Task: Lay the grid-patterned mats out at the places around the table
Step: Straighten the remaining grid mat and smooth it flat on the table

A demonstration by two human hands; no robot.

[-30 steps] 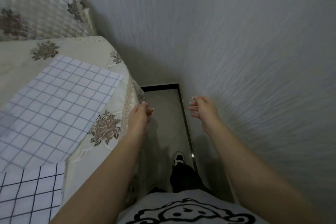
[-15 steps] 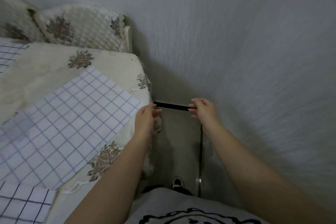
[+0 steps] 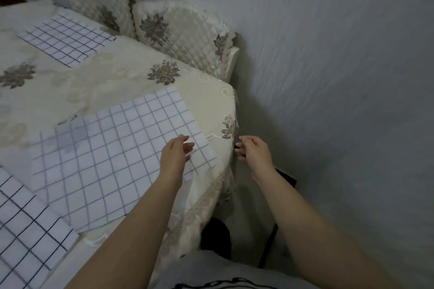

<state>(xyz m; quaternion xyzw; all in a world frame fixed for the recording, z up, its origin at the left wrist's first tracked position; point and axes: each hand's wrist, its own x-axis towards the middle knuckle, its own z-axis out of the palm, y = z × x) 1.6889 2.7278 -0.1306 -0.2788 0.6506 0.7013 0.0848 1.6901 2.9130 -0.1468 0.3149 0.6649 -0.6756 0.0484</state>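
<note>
a: what do we see on the table?

b: we see a cream floral tablecloth (image 3: 98, 91) covering it, with three white grid-patterned cloth mats. the nearest large mat with grey-blue lines (image 3: 117, 148) lies at an angle close to the table's right corner. a mat with bold black lines (image 3: 25, 225) sits at the lower left, its edge tucked just beside or slightly under the large one; we cannot tell which lies on top. a third mat with thin dark lines (image 3: 65, 40) lies well apart at the far side.

a: and our hands?

b: our left hand (image 3: 175, 156) hovers over the right corner of the large mat, fingers loosely curled and grasping nothing; whether it touches the cloth we cannot tell. our right hand (image 3: 254, 153) is off the table's edge, near the hanging cloth, fingers slack and bare of anything.

a: what lies beyond?

b: two chair backs in quilted cream covers with brown flowers (image 3: 173, 35) stand against the far edge, beside a pale textured wall (image 3: 328, 54).
</note>
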